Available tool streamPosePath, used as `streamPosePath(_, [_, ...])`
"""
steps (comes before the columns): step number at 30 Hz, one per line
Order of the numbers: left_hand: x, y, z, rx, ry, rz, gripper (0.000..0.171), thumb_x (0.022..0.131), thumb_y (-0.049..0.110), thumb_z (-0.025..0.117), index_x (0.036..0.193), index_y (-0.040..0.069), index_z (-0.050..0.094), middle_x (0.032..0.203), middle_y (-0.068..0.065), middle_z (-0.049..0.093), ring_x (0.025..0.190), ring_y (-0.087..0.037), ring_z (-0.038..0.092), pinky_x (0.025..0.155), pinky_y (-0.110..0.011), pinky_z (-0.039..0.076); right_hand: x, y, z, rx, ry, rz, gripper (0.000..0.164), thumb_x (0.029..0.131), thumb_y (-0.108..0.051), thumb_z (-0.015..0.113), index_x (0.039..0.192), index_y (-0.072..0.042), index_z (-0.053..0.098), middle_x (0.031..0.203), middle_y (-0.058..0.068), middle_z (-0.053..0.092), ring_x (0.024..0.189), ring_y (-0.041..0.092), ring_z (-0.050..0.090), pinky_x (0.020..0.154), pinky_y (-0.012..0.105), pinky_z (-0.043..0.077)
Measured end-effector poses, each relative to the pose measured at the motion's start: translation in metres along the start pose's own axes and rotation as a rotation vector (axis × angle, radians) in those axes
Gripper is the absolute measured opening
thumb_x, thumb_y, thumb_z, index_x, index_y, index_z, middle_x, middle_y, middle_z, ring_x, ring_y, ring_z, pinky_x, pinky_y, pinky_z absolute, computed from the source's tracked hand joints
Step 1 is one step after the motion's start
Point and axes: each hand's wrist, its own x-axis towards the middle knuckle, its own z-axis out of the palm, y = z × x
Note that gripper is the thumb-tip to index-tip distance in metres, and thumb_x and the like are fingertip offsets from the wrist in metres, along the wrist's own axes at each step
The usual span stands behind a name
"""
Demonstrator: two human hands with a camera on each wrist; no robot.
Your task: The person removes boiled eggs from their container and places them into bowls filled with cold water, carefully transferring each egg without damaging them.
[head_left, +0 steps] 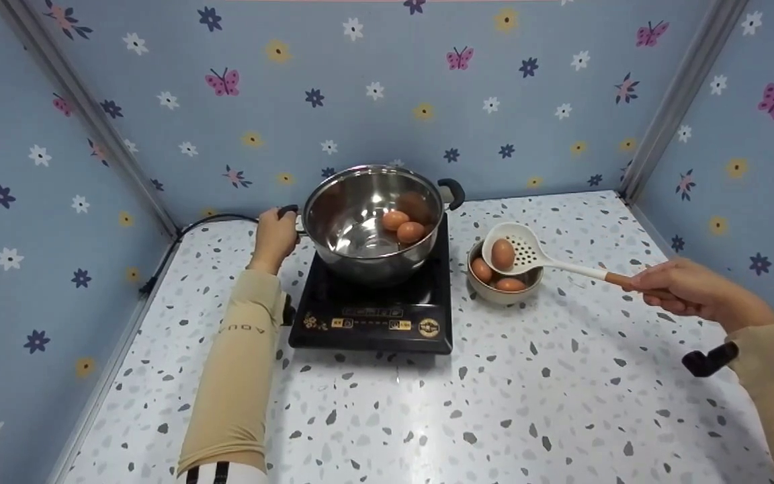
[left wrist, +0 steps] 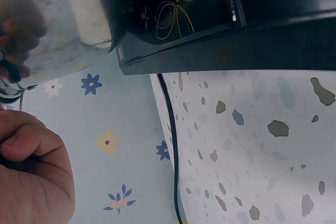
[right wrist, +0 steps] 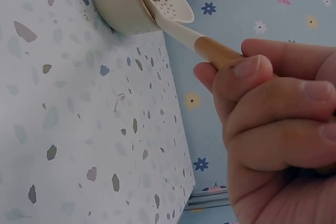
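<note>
My left hand (head_left: 275, 235) grips the black left handle (head_left: 287, 210) of a steel pot (head_left: 373, 265). Two brown eggs (head_left: 403, 226) lie inside the pot, toward its right. In my right hand (head_left: 686, 290) is the wooden handle (head_left: 619, 279) of a white slotted skimmer (head_left: 528, 252); the curled fingers show close up in the right wrist view. One brown egg (head_left: 503, 255) rests in the skimmer's head, over a small bowl (head_left: 502, 296). Two more eggs (head_left: 510, 285) sit in that bowl, partly hidden by the skimmer.
The pot stands on a black induction cooker (head_left: 370, 336) with a control panel at its front. A black cable (head_left: 216, 218) runs from behind it along the left table edge. Flower-patterned walls (head_left: 360, 101) enclose the speckled table (head_left: 494, 417) at the back and both sides.
</note>
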Motion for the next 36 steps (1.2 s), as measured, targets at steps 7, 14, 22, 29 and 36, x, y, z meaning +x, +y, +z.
streamPosePath(7, [0.002,-0.002,0.0,0.005,-0.008,0.007,0.03,0.111,0.019,0.039,0.085,0.012,0.049,0.064,0.002,0.053,0.055,-0.011,0.051,0.056,-0.026,0.04,-0.005,-0.002,-0.002,-0.056,0.059,0.004,0.027,0.112,-0.024,0.061,0.097,-0.032,0.081,0.069,-0.005,0.063,0.047,0.006,0.039,0.049,0.024,0.036])
streamPosePath(14, [0.002,-0.001,0.0,0.021,-0.008,0.002,0.027,0.111,0.02,0.04,0.09,0.011,0.052,0.072,-0.004,0.057,0.058,-0.012,0.053,0.057,-0.026,0.042,-0.013,-0.008,-0.005,-0.116,0.106,-0.005,0.021,0.111,-0.025,0.063,0.115,-0.017,0.082,0.071,-0.002,0.066,0.046,0.005,0.04,0.048,0.023,0.037])
streamPosePath(22, [0.001,-0.002,0.0,0.028,-0.009,-0.006,0.027,0.112,0.021,0.039,0.094,0.009,0.055,0.082,-0.011,0.061,0.063,-0.013,0.055,0.06,-0.027,0.044,-0.021,-0.021,-0.003,-0.261,0.136,-0.044,0.049,0.112,-0.024,0.06,0.143,0.013,0.061,0.072,-0.002,0.064,0.048,0.006,0.041,0.048,0.025,0.038])
streamPosePath(29, [0.0,-0.001,-0.001,0.02,-0.014,-0.015,0.026,0.112,0.021,0.039,0.097,0.007,0.054,0.077,-0.006,0.058,0.061,-0.013,0.053,0.058,-0.026,0.043,-0.028,-0.033,-0.003,-0.317,0.183,-0.041,0.049,0.112,-0.025,0.058,0.142,0.013,0.06,0.075,0.0,0.064,0.049,0.007,0.04,0.048,0.027,0.038])
streamPosePath(36, [0.0,-0.001,0.0,-0.003,-0.013,0.005,0.027,0.112,0.02,0.039,0.087,0.012,0.048,0.065,0.003,0.052,0.056,-0.011,0.05,0.057,-0.026,0.042,-0.031,-0.035,-0.005,-0.291,0.188,-0.048,0.047,0.112,-0.025,0.059,0.14,0.012,0.061,0.074,0.002,0.061,0.049,0.008,0.039,0.048,0.028,0.038])
